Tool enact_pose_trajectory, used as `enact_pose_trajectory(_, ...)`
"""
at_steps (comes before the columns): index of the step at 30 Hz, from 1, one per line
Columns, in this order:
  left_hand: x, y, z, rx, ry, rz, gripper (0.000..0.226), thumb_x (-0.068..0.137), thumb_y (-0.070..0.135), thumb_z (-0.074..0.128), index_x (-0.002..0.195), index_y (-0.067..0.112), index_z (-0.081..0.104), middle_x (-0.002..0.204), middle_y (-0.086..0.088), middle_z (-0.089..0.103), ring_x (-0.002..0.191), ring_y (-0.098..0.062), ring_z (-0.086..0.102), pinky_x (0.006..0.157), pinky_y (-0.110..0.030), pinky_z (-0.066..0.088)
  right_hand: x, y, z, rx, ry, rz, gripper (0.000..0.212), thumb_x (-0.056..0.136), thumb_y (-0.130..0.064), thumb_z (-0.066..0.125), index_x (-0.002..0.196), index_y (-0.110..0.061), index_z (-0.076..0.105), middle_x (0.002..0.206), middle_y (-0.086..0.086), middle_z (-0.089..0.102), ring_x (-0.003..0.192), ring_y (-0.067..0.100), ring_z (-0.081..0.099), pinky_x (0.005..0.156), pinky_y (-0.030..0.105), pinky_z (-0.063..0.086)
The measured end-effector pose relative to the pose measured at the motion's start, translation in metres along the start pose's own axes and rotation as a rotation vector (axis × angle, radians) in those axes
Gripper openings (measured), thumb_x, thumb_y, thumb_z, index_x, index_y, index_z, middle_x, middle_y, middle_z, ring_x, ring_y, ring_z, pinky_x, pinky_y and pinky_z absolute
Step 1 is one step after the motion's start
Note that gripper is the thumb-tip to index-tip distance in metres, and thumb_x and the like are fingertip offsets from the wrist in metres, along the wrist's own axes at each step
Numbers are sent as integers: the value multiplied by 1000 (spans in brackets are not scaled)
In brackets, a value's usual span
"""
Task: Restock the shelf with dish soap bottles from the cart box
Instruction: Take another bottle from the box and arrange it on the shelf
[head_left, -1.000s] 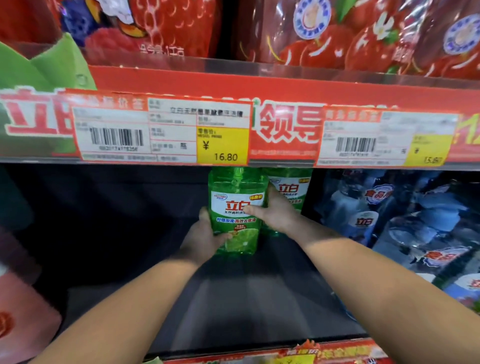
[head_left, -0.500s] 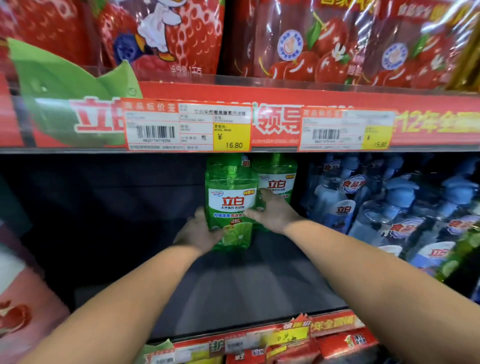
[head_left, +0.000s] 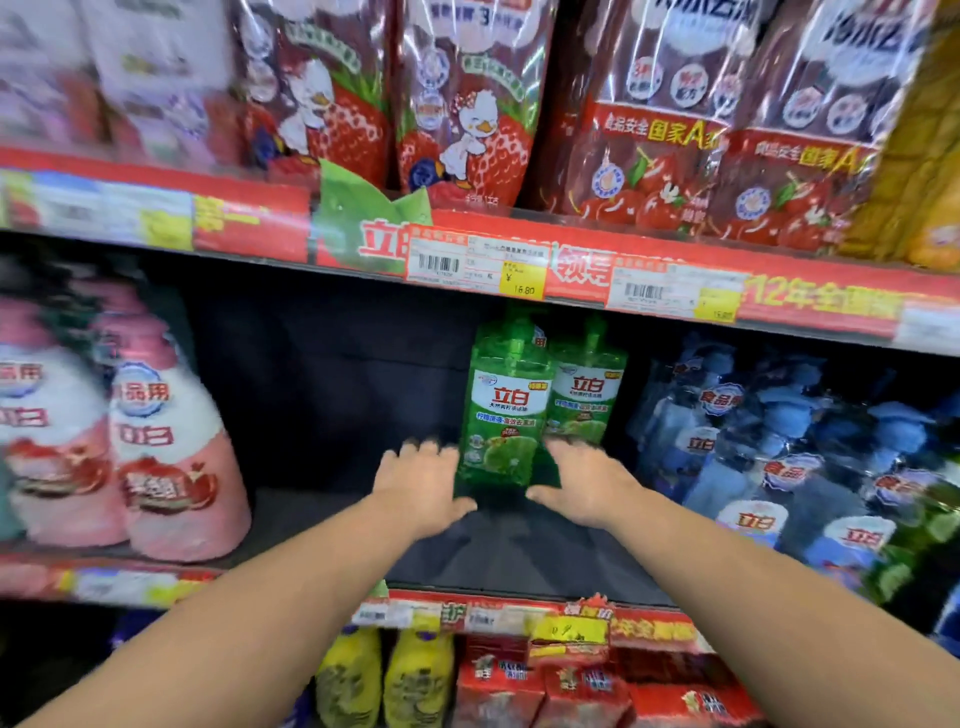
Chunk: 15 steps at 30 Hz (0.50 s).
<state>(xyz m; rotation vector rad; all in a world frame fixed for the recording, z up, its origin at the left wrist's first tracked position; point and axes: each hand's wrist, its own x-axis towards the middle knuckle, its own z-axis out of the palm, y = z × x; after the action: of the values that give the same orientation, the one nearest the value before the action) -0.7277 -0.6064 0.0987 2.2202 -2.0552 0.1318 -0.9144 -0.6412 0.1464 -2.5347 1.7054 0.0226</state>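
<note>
Two green dish soap bottles stand upright on the dark middle shelf (head_left: 509, 551). The front bottle (head_left: 506, 410) has a white label band, and the second bottle (head_left: 584, 395) sits just behind it to the right. My left hand (head_left: 421, 483) hovers in front of the front bottle's lower left, fingers spread, holding nothing. My right hand (head_left: 582, 483) is level with it at the bottle's lower right, also spread and empty. Neither hand touches a bottle. The cart box is out of view.
Pink bottles (head_left: 171, 457) fill the shelf's left end and blue bottles (head_left: 779, 457) crowd the right. A bare dark stretch lies left of the green bottles. Red refill pouches (head_left: 467, 104) hang above; yellow bottles (head_left: 384, 675) and red packs sit below.
Both hands have let go of the front green bottle and drawn back toward me with fingers spread. The view has pulled away, showing more of the shelves.
</note>
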Motion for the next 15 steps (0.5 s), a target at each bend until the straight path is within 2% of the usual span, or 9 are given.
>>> enact_pose_trajectory(4,-47,8,-5,26,-6,-52,72,81,63,50,136,18,33,138,-6,41,127,-29,36,98,-44,35,-39,-3,9,-58,-25,-94,76,87,-51,56,147,-20,22,149,9,33,137,29,32,108,45,36)
enact_pose_trajectory(12,-180,28,0,60,-71,-208,77,81,62,51,138,16,30,142,-8,39,134,-31,31,105,-46,32,-135,-20,48,9,-65,-281,73,86,-46,57,146,-23,25,152,4,31,139,26,29,111,44,31)
enact_pose_trajectory(15,-229,29,0,58,-87,-246,79,80,62,52,140,16,28,141,-7,39,131,-30,34,102,-46,33,-165,-40,63,22,-95,-347,73,86,-46,58,146,-22,26,151,5,32,138,28,30,111,45,32)
